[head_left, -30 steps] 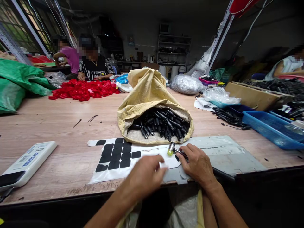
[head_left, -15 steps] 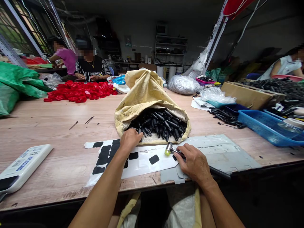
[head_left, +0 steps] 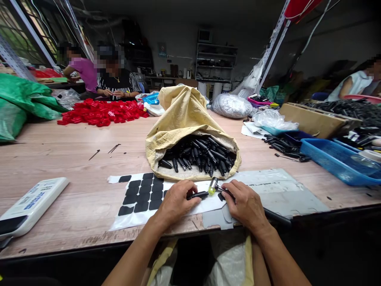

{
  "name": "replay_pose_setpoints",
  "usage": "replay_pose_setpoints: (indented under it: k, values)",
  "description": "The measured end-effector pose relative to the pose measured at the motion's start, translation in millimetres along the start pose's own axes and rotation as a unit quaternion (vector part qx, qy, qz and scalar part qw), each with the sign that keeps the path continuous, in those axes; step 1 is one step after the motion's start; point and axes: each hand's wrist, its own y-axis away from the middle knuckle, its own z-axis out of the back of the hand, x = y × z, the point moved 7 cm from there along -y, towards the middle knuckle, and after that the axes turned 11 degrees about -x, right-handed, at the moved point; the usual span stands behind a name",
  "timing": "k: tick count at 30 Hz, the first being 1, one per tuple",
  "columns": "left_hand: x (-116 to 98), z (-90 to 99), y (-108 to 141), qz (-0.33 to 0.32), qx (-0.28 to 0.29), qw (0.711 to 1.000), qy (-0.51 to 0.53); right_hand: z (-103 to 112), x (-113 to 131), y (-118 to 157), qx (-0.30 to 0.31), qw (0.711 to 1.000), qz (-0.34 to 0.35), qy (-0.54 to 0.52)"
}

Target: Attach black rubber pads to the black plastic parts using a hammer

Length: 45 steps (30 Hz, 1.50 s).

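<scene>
Between the thumb and fingers of my left hand (head_left: 177, 201) is a black pen-like part (head_left: 200, 195), its pointed end toward the right. My right hand (head_left: 245, 205) is closed round the black handle of a small hammer (head_left: 213, 186), whose head is metal with a yellow-green face. The hammer head lies just beyond the part's tip. Both hands are over a white sheet (head_left: 205, 206) with black rounded-square patches (head_left: 142, 194). Behind them a yellowish sack (head_left: 184, 109) lies with its mouth toward me, full of similar black parts (head_left: 205, 155).
A grey board (head_left: 282, 194) lies at right, near a blue basket (head_left: 330, 159) and loose black pieces (head_left: 282, 147). Red parts (head_left: 104, 113) are heaped at back left. A white device (head_left: 35, 206) and thin black pins (head_left: 94, 155) are at left. Several people sit farther back.
My left hand has drawn back from the sack's mouth toward the hammer head, bringing out a black pen-like part. My right hand stays in place with the hammer.
</scene>
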Motion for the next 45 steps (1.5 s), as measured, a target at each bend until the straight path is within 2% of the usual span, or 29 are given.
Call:
replay_pose_setpoints:
  k: [4,7,11,15,18,20,24,29,34,38,42,45]
  values:
    - [5.3,-2.4,-0.6,0.007,-0.002,0.999,0.032,-0.7,0.7,-1.0,0.006,1.000,0.021,-0.001]
    - [5.2,-2.1,-1.4,0.021,0.003,0.999,0.035,7.8,6.5,-1.5,-0.027,0.999,0.019,-0.004]
    - [4.7,-2.4,-1.8,0.033,0.004,0.999,0.042,24.2,26.3,-5.0,-0.060,0.993,-0.005,-0.105]
    - [6.8,-2.5,-1.5,0.041,0.007,0.997,0.065,35.6,51.8,-9.7,-0.075,0.977,0.010,-0.197]
    - [8.3,-1.3,-1.2,0.043,0.005,0.996,0.074,33.7,61.7,-7.3,-0.073,0.973,0.015,-0.218]
    - [7.9,-1.0,-1.2,0.037,0.005,0.997,0.072,26.4,63.9,-3.3,-0.048,0.977,0.016,-0.205]
    - [7.6,-1.0,-1.4,0.036,0.002,0.997,0.075,18.0,58.3,1.3,-0.012,0.986,0.006,-0.165]
    - [8.6,-1.2,-1.2,0.056,0.005,0.996,0.065,32.0,45.1,-0.9,-0.071,0.979,-0.041,-0.187]
    - [7.8,0.0,-0.9,0.057,0.002,0.997,0.060,21.2,43.1,4.0,-0.024,0.985,-0.044,-0.166]
    - [7.0,0.2,-1.0,0.047,0.010,0.997,0.061,27.3,28.2,3.0,-0.069,0.982,-0.070,-0.161]
    - [6.4,1.3,-1.1,0.042,0.023,0.996,0.079,28.2,6.0,3.2,-0.067,0.991,-0.075,-0.085]
    - [6.1,1.4,-1.2,0.034,0.029,0.996,0.074,22.4,-8.4,6.4,-0.055,0.998,-0.036,-0.006]
